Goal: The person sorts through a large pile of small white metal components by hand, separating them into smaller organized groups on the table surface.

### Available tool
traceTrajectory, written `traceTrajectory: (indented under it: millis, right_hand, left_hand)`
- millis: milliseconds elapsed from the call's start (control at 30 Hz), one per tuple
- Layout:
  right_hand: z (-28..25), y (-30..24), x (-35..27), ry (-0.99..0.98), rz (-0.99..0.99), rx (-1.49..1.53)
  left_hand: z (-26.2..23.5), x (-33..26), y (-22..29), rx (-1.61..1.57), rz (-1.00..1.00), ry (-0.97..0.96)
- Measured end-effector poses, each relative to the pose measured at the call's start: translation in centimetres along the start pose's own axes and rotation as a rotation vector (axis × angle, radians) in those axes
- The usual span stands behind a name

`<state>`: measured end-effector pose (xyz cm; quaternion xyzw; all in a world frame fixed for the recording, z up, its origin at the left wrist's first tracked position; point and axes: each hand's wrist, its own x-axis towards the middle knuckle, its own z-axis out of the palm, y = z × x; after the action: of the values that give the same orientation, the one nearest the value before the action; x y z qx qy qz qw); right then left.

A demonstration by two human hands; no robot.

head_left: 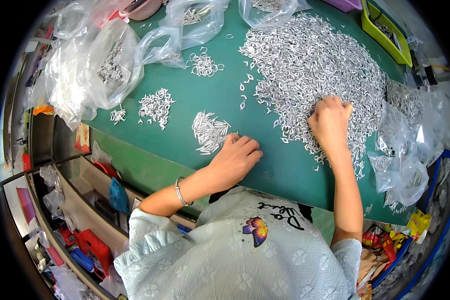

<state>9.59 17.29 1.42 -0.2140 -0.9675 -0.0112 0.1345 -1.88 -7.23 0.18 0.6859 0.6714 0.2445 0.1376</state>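
Observation:
A broad heap of small silver hook-shaped metal pieces [305, 65] covers the right half of the green table [185, 100]. My right hand [330, 122] is down on the heap's near side, its fingers bent inward; whatever is between the fingertips is hidden. Beside a small pile of short silver rods [210, 131], my left hand [241, 156] rests low over the table with curled fingers. Its fingertips are near the right edge of the rods, and their grip is covered by the hand. A silver bangle [181, 192] circles my left wrist.
Small piles of silver pieces [156, 107] and rings [204, 64] lie on the left. Clear plastic bags [110, 65] crowd the far left, and more bags [402, 165] sit at the right edge. A yellow-green tray [387, 35] stands at the far right corner. Shelving [85, 200] is below left.

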Motion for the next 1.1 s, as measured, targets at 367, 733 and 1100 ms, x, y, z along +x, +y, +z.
traceTrajectory:
  millis: [367, 733, 1100]
  right_hand:
    - [-0.5, -8.7, -3.5, -0.202, -0.083, 0.697]
    - [2.1, -4.5, 0.8, 0.041, -0.242, 0.364]
    - [-1.0, -1.4, -0.4, 0.083, 0.008, 0.336]
  left_hand:
    - [-1.0, 1.0, 0.6, -0.118, -0.287, 0.321]
    - [1.2, 0.1, 0.2, 0.025, -0.051, 0.021]
    - [0.3, 1.9, -1.5, 0.119, -0.136, 0.141]
